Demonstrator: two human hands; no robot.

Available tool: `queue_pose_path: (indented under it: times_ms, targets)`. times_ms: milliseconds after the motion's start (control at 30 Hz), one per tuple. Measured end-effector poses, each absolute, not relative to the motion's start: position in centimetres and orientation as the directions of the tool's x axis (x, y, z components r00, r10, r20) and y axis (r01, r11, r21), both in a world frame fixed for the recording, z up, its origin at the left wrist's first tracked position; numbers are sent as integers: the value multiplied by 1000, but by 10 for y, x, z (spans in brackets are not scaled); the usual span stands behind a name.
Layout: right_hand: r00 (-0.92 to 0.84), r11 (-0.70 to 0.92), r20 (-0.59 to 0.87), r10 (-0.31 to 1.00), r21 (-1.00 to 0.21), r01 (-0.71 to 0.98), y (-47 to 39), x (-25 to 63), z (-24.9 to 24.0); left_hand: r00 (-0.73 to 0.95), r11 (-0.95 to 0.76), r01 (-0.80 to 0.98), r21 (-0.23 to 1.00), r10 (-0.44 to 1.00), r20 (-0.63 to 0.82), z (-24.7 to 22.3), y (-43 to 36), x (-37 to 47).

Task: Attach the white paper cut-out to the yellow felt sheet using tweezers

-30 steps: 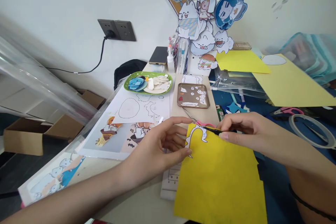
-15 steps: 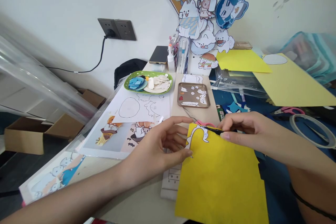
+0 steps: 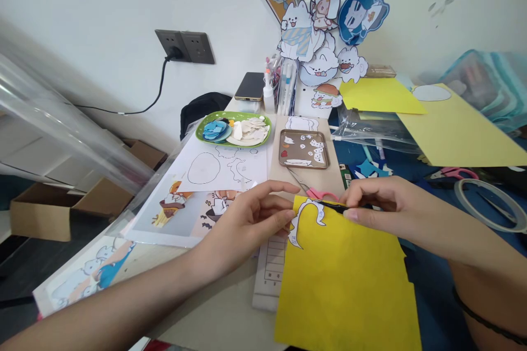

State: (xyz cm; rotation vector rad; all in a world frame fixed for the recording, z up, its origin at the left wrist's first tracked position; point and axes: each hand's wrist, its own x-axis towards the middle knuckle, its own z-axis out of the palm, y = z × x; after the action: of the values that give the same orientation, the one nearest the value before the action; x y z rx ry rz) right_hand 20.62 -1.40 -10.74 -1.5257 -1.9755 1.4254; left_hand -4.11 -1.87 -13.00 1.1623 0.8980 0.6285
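A yellow felt-like sheet point(image 3: 349, 279) hangs in front of me, with a curved white paper cut-out point(image 3: 307, 210) lying at its upper left corner. My left hand point(image 3: 255, 214) closes on the sheet's left edge, thumb in front beside the cut-out and the other fingers partly behind. At the top edge, my right hand point(image 3: 379, 203) is closed around a slim black pointed tool point(image 3: 331, 206); its tip lies along the cut-out's upper edge. Whether it is tweezers or small scissors I cannot make out. Pink-handled scissors point(image 3: 319, 193) lie just behind the sheet.
A green plate point(image 3: 201, 130) holds blue and white pieces. A brown metal tray point(image 3: 284, 149) carries small white cut-outs. Drawn outlines on white paper point(image 3: 181, 175) lie left, a roll of tape point(image 3: 463, 197) right, and a white keyboard-like object point(image 3: 265, 299) beneath the left hand.
My left thumb has moved up along the sheet's left edge, showing more of the cut-out's lower end. The black tool's tip has shifted slightly left along the top edge.
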Motion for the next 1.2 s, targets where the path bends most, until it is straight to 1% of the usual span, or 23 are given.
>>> queue_pose_path:
  times_ms: [400, 667, 867, 1033, 1200]
  targets:
    - [-410, -18, -309, 858, -816, 578, -12, 207, -110, 589, 453, -55, 890, 734, -338, -128, -15, -42]
    - [-415, -18, -309, 856, -820, 572, -12, 207, -109, 593, 474, -68, 878, 727, -347, -126, -15, -41]
    - [-406, -8, -332, 851, -783, 623, -13, 205, -105, 595, 457, -34, 889, 724, -349, -127, -15, -41]
    - [-396, -11, -328, 858, -783, 622, -13, 204, -104, 581, 457, -8, 890, 726, -368, -127, -15, -42]
    - [-423, -2, -341, 839, -781, 625, -13, 204, -104, 565, 453, 13, 891, 732, -381, -126, -16, -42]
